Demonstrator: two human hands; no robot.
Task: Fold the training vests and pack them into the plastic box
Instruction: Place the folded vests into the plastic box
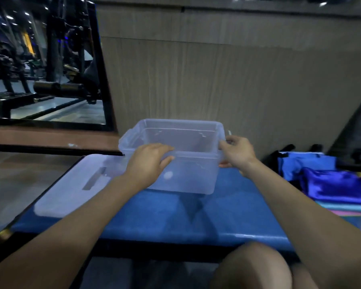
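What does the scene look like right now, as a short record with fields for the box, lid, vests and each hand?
box: clear plastic box, open, nothing visible inside, on the blue bench
lid: translucent lid lying flat on the bench, left of the box
vests: blue training vests piled at right, none packed
left hand: left hand grips the box's near rim
right hand: right hand grips the box's right rim

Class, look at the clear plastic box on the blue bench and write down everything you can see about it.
The plastic box is translucent and rectangular, with a rolled rim and handle lips at its short ends. It stands upright and open on the blue padded bench, with nothing visible inside. Its lid lies flat to its left. The left hand curls over the near rim; the right hand grips the right-end handle. Vests lie to its right, apart.
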